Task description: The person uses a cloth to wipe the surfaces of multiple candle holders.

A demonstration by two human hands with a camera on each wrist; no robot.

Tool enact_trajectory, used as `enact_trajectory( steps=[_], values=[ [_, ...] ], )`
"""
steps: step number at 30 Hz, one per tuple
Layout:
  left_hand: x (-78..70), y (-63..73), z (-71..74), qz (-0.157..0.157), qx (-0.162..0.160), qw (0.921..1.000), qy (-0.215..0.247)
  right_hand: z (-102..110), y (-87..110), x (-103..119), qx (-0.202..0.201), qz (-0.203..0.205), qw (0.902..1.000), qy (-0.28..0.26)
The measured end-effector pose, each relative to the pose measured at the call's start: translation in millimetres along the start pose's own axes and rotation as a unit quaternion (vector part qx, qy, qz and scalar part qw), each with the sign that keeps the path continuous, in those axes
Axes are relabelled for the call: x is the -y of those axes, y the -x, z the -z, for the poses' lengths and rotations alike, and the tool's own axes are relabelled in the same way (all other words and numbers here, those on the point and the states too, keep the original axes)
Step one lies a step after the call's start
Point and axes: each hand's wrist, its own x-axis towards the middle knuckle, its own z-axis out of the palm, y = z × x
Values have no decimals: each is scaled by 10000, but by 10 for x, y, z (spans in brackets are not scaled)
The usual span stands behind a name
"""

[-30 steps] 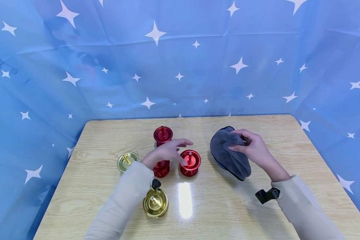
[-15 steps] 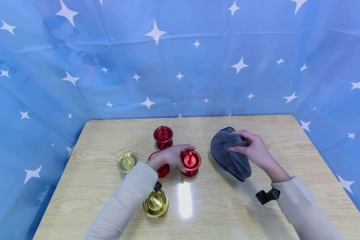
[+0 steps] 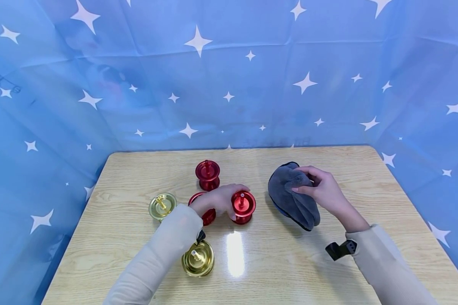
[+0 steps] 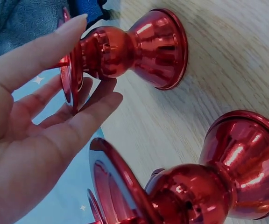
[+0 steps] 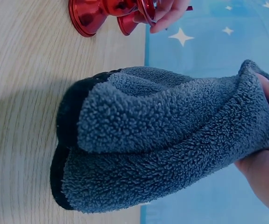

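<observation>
My left hand (image 3: 222, 199) holds a shiny red candle holder (image 3: 245, 208) that stands upright on the table. In the left wrist view its thumb and fingers (image 4: 50, 51) lie on opposite sides of the holder's dish rim. A second red candle holder (image 4: 186, 186) is close beside that hand, partly hidden under it in the head view. My right hand (image 3: 324, 186) pinches the top of a bunched grey towel (image 3: 286, 197). Seen from the right wrist, the towel's dark-edged folds hang down to the table or just over it; contact cannot be told.
Another red candle holder (image 3: 208, 173) stands farther back. A pale gold candle holder (image 3: 162, 206) is at the left, and a brighter gold one (image 3: 197, 259) stands nearer, by the left sleeve. Beyond the wooden table (image 3: 137, 169) hangs a blue star-patterned curtain (image 3: 229, 76).
My left hand has moved down and slightly right, from above the red candle holder to its rim, and has taken hold. The right hand and towel have barely moved.
</observation>
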Motion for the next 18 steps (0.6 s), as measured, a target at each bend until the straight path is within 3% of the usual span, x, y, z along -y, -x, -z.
enact_trajectory(
  steps=[12,18],
  values=[
    [-53,21,40,54,-481,9987,-147,15,5,5,-13,-48,10000,3],
    [-174,89,172,-114,-1051,9942,-184,37,8,50,-67,32,10000,-13]
  ],
)
